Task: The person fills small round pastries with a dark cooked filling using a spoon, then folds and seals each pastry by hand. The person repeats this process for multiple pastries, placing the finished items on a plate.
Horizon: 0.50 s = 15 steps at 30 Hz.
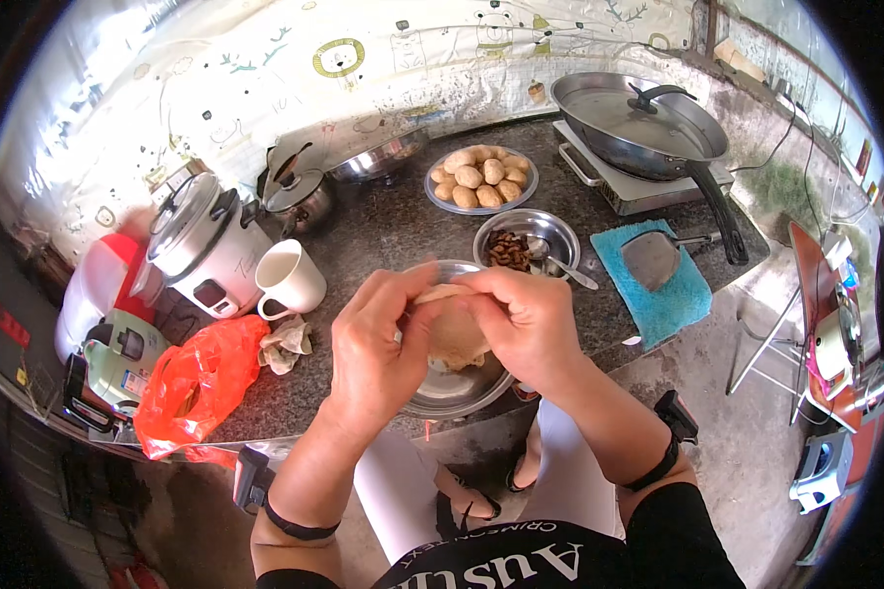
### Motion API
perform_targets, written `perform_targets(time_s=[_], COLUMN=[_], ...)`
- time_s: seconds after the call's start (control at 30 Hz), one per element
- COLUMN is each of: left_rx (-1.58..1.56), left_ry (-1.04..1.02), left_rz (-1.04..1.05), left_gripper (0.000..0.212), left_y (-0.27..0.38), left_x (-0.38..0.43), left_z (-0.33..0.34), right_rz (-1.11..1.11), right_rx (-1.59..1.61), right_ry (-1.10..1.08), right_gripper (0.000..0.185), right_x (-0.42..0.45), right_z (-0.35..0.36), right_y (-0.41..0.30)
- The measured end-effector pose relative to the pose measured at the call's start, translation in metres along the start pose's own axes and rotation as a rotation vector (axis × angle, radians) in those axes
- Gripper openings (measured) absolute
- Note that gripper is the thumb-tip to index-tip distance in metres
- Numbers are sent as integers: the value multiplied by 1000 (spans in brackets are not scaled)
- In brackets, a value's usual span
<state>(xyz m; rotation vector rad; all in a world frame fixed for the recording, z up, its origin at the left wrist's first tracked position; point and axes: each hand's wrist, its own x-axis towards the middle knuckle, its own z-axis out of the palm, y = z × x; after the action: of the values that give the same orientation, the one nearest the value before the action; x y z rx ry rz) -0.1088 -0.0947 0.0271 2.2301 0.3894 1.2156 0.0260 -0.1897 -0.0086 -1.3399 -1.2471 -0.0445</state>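
Both my left hand and my right hand pinch the edges of a small piece of pale dough between thumbs and fingers. Beneath them is a large steel bowl, with a mass of beige dough in it, partly hidden by my hands. Just behind stands a smaller steel bowl holding a dark brown chopped filling and a metal spoon. Farther back, a plate is piled with several round beige dough balls.
A lidded wok sits on a cooktop at the back right, near a spatula on a blue towel. On the left are a rice cooker, a white mug, a red plastic bag and a lidded pot.
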Motion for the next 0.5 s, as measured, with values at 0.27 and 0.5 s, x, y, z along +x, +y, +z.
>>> perform_targets(time_s=[0.27, 0.5], left_rx=[73, 74], left_ry=[-53, -74], left_rz=[-26, 103], left_gripper=[16, 55], left_y=[-6, -3], left_x=[0, 0], left_z=[-7, -5], right_rz=[27, 48], right_rx=[162, 90], right_ry=[174, -102], right_gripper=[19, 23], right_x=[4, 1], right_z=[12, -4], right_y=[2, -3])
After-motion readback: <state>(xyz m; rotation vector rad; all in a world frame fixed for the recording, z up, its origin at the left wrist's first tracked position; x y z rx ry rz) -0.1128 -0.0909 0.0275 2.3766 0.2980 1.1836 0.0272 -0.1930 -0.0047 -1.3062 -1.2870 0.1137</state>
